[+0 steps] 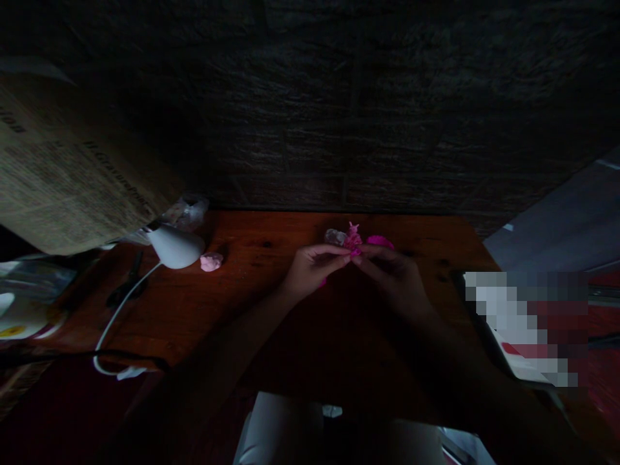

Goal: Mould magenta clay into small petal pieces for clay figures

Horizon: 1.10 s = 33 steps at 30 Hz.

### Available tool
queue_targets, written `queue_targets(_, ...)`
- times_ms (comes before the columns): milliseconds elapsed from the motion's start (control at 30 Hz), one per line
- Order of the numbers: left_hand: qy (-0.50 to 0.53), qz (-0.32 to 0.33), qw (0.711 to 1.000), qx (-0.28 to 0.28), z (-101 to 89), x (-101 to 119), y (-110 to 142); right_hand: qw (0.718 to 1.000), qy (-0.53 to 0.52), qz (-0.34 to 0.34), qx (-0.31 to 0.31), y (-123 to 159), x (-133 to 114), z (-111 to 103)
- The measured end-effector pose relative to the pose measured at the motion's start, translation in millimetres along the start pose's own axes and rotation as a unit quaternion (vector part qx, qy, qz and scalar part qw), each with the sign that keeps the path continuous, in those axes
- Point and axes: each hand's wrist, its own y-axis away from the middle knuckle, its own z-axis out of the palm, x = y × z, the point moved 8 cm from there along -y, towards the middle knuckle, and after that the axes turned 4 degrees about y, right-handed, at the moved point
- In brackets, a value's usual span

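Above the wooden table (252, 284), my left hand (317, 266) and my right hand (394, 271) meet with thumbs and forefingers pinched on a small bright pink piece (356, 252). Its material is hard to make out in the dim light. Just beyond the fingertips shows a pink frilly shape (353, 234) with thin points on top; whether it is joined to the held piece, I cannot tell. A clear, crumpled-looking thing (335, 236) is behind my left fingers. Past my right fingers lies a magenta wavy-edged piece (380, 241). A bit of pink (323, 282) peeks out below my left hand.
A pale pink lump (212, 261) lies beside a white cone-shaped lamp base (177, 247) with a white cable (109, 316). Dark scissors (128, 287) lie farther left. Newsprint-like paper (82, 161) hangs upper left. A brick-patterned wall (310, 110) closes off the back.
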Motion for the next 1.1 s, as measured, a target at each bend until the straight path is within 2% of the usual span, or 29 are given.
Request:
queue_targets(367,0.033,-0.018,0.999,-0.013,6.2,-5,1,1.000,-0.013,0.018,0.012,1,5,-1)
queue_targets(567,0.029,-0.017,0.999,0.023,5.2,-3,2,0.991,-0.093,0.096,0.002,5,15,6)
queue_targets(700,0.037,-0.019,0.999,0.023,6.0,-2,4,0.980,-0.140,0.141,0.000,7,20,10)
queue_targets(967,0.070,-0.013,0.997,-0.009,11.3,0,2,0.978,-0.156,0.138,-0.023,10,19,15)
queue_targets(1100,0.092,-0.041,0.995,-0.015,14.5,-4,2,0.971,-0.180,0.155,-0.031,10,22,18)
